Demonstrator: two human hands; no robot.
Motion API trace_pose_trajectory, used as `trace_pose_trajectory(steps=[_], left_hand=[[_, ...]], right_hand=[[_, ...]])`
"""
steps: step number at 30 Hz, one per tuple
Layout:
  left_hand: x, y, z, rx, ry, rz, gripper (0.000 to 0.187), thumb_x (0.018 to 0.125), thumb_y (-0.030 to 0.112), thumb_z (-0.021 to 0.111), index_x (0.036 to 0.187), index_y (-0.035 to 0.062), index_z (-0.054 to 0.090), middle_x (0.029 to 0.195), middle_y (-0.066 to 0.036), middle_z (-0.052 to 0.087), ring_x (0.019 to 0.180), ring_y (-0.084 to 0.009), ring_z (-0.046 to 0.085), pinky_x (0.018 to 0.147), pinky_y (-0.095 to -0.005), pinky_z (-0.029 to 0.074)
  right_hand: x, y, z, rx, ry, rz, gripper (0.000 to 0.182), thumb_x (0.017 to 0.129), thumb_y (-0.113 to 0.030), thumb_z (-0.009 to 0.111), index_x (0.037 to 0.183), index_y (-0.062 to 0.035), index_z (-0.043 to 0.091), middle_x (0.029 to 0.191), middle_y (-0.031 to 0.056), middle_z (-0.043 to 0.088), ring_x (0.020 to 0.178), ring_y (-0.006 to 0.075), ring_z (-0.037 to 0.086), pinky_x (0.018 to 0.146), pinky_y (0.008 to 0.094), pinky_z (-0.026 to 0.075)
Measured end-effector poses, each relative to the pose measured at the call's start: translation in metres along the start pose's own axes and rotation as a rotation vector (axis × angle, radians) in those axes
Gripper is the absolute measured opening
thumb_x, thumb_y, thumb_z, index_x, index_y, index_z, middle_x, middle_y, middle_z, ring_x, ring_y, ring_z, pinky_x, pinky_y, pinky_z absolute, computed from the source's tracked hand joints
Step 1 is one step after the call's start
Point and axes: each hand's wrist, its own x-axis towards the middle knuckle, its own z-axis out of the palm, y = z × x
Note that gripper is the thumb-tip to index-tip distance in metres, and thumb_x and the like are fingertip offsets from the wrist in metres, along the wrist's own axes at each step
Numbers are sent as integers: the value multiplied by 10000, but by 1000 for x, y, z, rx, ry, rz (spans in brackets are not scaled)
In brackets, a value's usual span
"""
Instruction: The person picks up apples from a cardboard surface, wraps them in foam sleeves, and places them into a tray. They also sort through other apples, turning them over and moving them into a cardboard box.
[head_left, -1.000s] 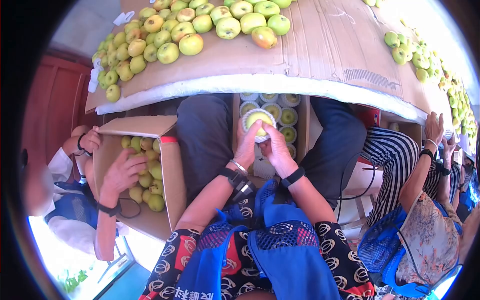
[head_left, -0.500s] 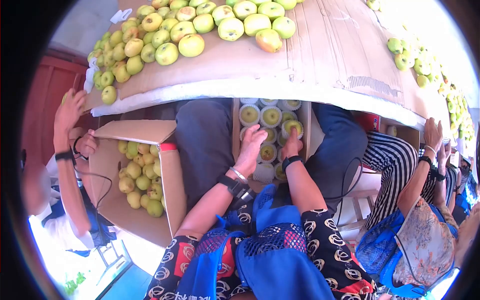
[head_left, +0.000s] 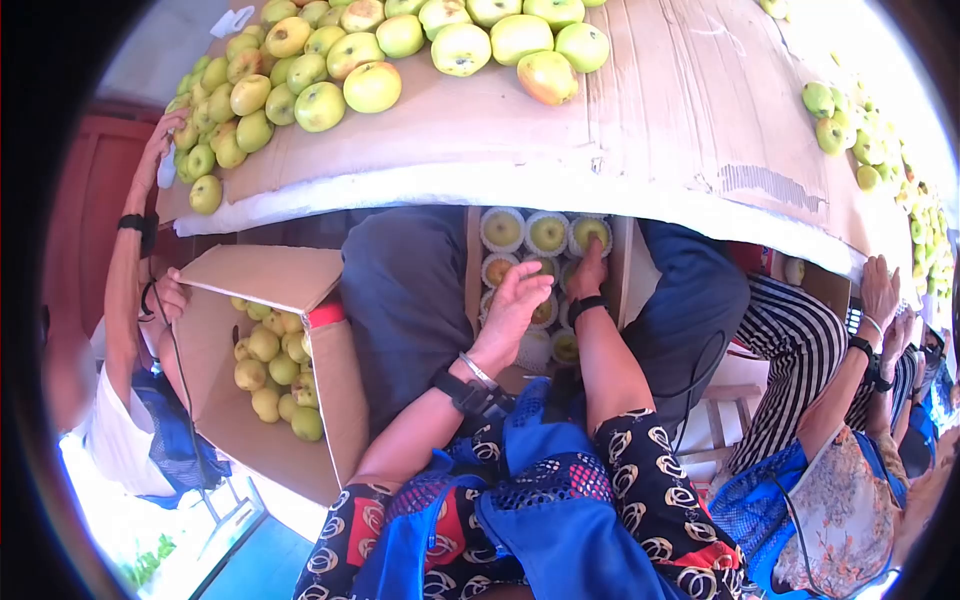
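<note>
A narrow cardboard box (head_left: pixel 612 290) stands between my knees, under the table edge, filled with green apples in white foam nets (head_left: pixel 547 232). My right hand (head_left: pixel 588 272) reaches into the box's far right corner, with its fingers closed on a netted apple (head_left: pixel 591 230). My left hand (head_left: pixel 516 298) hovers over the middle of the box with spread fingers and holds nothing. Both wrists wear black bands.
A cardboard-covered table (head_left: pixel 660 110) above carries piles of loose green apples (head_left: pixel 320 70). At the left a person's arm (head_left: pixel 128 270) reaches up to the pile beside an open box of apples (head_left: pixel 265 355). Another person in striped trousers (head_left: pixel 790 340) sits at the right.
I lowered the netted apple from in front of me into the box. My right hand carried it to the far right corner and my left hand let go. The person at the left raised an arm to the table.
</note>
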Motion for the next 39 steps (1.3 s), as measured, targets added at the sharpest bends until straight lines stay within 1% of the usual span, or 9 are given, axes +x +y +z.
trace_pose_trajectory(steps=[4, 10, 12, 15, 18, 21, 34, 37, 39], left_hand=[[2, -2, 1, 9, -18, 2, 343, 859, 198, 516, 1189, 129, 453, 1172, -17, 528, 1064, -106, 426, 916, -334, 303], [1, -1, 0, 28, -42, 18, 282, 853, 188, 534, 1125, 120, 500, 1105, 18, 552, 932, -38, 441, 798, -224, 333], [1, -2, 1, 45, -35, 13, 274, 853, 180, 534, 1118, 120, 505, 1099, 20, 553, 917, -36, 442, 789, -218, 334], [1, -3, -2, 26, -42, 51, 259, 853, 167, 535, 1108, 124, 514, 1085, 22, 558, 889, -31, 442, 772, -207, 338], [2, -6, 0, 22, -65, 40, 241, 853, 157, 535, 1091, 122, 524, 1078, 20, 561, 880, -32, 443, 762, -205, 344], [3, -5, -3, 32, -54, 49, 233, 853, 156, 535, 1083, 117, 528, 1075, 16, 562, 886, -32, 444, 759, -199, 346], [0, -4, -1, 33, -61, 42, 234, 857, 161, 536, 1086, 114, 518, 1086, 4, 562, 918, -52, 453, 791, -218, 346], [2, -4, -3, 19, -70, 47, 234, 859, 167, 535, 1087, 117, 520, 1086, 6, 562, 937, -52, 455, 803, -228, 344], [1, -6, -1, 20, -88, 43, 234, 860, 171, 534, 1088, 119, 520, 1086, 8, 562, 949, -52, 455, 811, -235, 343]], right_hand=[[18, 9, -11, 82, -98, 42, 470, 822, -307, 592, 1149, 17, 501, 1033, 51, 540, 889, 162, 518, 789, 334, 429], [70, 49, -31, -501, -250, -511, 372, 800, -96, 570, 1140, 29, 488, 1007, 147, 578, 889, 229, 556, 782, 355, 442], [23, 7, -12, 76, -11, 163, 385, 770, -11, 557, 1144, 39, 480, 913, 167, 596, 837, 250, 581, 739, 362, 460], [79, 66, -43, -636, -235, -408, 399, 792, -60, 564, 1176, 3, 476, 806, 127, 589, 753, 211, 577, 666, 338, 466], [25, 5, -18, 12, -61, 273, 451, 810, -80, 553, 1245, -50, 440, 768, 104, 575, 707, 184, 561, 642, 330, 463], [84, 64, -48, -795, -277, -374, 377, 830, -128, 561, 1189, -42, 483, 744, 73, 563, 669, 172, 537, 629, 324, 456], [27, 18, -16, -81, -40, 169, 367, 829, -299, 606, 979, 32, 551, 739, 67, 553, 638, 169, 513, 597, 320, 434], [81, 61, -41, -649, -246, -433, 383, 823, -296, 601, 994, 43, 547, 806, 81, 569, 673, 198, 528, 626, 331, 446], [41, 30, -25, -112, -58, 88, 368, 827, -252, 581, 1033, 50, 538, 886, 88, 572, 736, 221, 534, 676, 334, 452]])
